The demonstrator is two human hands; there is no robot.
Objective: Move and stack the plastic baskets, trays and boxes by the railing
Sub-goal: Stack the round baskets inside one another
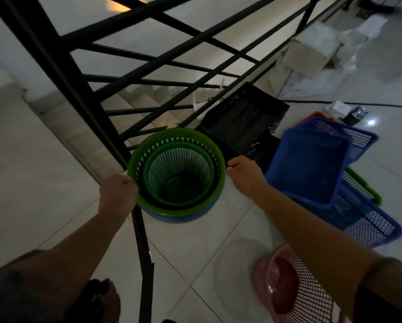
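Observation:
A stack of round plastic baskets stands on the tiled floor against the black railing (74, 89). Its top light green basket (195, 136) holds a smaller dark green mesh basket (179, 176), and blue rims (179, 217) show underneath. My left hand (117, 194) grips the stack's left rim with curled fingers. My right hand (244, 174) sits just beside the right rim, fingers loosely curled, with nothing seen in them. To the right lies a pile of blue rectangular baskets (311, 166) and mesh trays (367, 227), with a green tray (367, 187) and a red one (308, 117) partly hidden beneath.
A pink mesh basket (288, 290) lies on its side under my right forearm. A black open case (244, 122) sits behind the round stack by the railing. Stairs (144, 101) drop beyond the railing. Pale boxes (311, 50) stand far right, and a cable (349, 103) crosses the floor.

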